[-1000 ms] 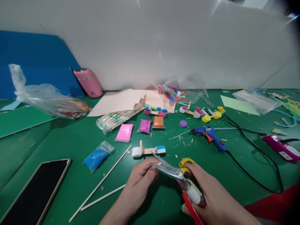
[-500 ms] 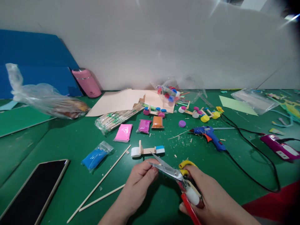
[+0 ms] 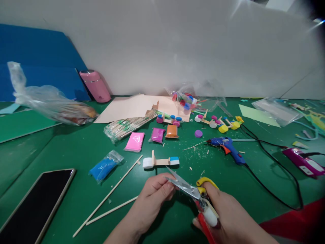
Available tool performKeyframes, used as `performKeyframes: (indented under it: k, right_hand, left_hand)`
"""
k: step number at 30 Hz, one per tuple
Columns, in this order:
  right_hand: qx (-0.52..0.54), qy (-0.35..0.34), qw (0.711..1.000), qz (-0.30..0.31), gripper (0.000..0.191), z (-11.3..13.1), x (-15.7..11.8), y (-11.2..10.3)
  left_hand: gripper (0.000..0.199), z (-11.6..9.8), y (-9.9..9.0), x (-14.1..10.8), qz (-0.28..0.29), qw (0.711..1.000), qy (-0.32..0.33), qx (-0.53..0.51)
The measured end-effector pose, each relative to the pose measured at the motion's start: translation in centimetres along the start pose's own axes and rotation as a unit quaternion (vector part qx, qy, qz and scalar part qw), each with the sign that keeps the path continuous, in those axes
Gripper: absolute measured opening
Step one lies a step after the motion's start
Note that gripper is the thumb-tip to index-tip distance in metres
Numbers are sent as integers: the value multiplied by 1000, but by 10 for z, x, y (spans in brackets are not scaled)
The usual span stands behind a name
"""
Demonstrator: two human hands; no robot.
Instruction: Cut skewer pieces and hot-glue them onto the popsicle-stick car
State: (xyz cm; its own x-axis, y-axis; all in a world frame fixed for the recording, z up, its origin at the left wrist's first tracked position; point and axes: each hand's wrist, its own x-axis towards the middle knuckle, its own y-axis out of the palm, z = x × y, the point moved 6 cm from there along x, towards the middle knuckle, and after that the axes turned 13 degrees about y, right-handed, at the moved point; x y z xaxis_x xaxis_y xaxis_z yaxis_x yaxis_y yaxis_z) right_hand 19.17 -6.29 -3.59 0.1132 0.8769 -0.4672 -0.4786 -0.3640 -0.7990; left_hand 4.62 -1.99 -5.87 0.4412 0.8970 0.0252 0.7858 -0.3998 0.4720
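Note:
My right hand [image 3: 225, 210] is closed around scissors [image 3: 186, 187] with yellow and red handles, their blades parted and pointing left. A white rounded piece [image 3: 210, 217] and a pale wooden strip lie within the same grip. The fingers of my left hand [image 3: 157, 193] are pinched together at the lower blade's tip; what they hold is hidden. Just beyond the blades is a small wooden-stick model [image 3: 162, 162] with white and blue wheels. Two wooden sticks [image 3: 109, 195] lie left of my left hand.
A blue glue gun [image 3: 227, 147] with a black cord lies at right. Clay packets [image 3: 134, 141], bagged sticks [image 3: 129, 125], finished wheeled models [image 3: 169, 119] and a purple cap [image 3: 198, 134] are farther back. A phone [image 3: 38, 203] lies at left; a pink bottle [image 3: 95, 86] leans behind.
The view has shifted slightly. A small pale chip now shows on the table beyond the scissors. Both hands keep nearly the same pose, with the blades still parted.

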Motion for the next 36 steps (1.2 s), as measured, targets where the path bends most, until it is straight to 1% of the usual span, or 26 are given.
performKeyframes:
  k: [3, 8, 12, 14, 17, 20, 22, 24, 26, 29, 31, 32, 34, 36]
  right_hand:
    - [-7, -7, 1000, -12, 26, -5, 0, 5]
    - [-20, -14, 999, -33, 31, -13, 0, 12]
    - [-19, -25, 999, -41, 22, -18, 0, 12]
    - [10, -27, 998, -53, 17, -22, 3, 5]
    - [56, 10, 993, -101, 18, -36, 10, -13]
    - [18, 51, 988, -147, 21, -53, 19, -28]
    - [-26, 61, 984, -165, 25, -64, 24, -34]
    - [-60, 62, 980, -182, 33, -75, 28, -35]
    - [-86, 53, 974, -205, 41, -86, 31, -34]
    - [-111, 21, 963, -246, 48, -96, 32, -36]
    - [-123, -9, 956, -268, 46, -94, 29, -41]
    - [-124, -22, 953, -277, 44, -91, 26, -44]
    - [-105, -39, 950, -292, 40, -81, 19, -51]
    - [-46, -42, 956, -288, 34, -69, 14, -55]
  left_hand:
    - [24, 0, 3, 0, 9, 1000, -11, -15]
    - [24, 3, 3, -2, 19, 999, -33, -21]
    - [25, 5, 3, -3, 27, 999, -45, 5]
    - [25, 5, 3, -3, 25, 998, -51, 12]
    - [26, 4, 3, -1, 23, 998, -55, 11]
    - [27, 3, 3, 0, 30, 998, -53, 31]
    - [26, 1, 2, 1, 30, 994, -41, 92]
    - [25, -3, 3, 2, 32, 980, -11, 194]
    - [25, -8, 7, 2, 51, 953, 27, 297]
    - [29, -9, 21, 0, 131, 900, 72, 410]
    - [31, -9, 27, -3, 169, 861, 93, 472]
    - [31, -8, 28, -4, 175, 845, 98, 496]
    - [30, -7, 28, -6, 177, 826, 95, 526]
    - [28, -4, 29, -7, 192, 818, 77, 536]
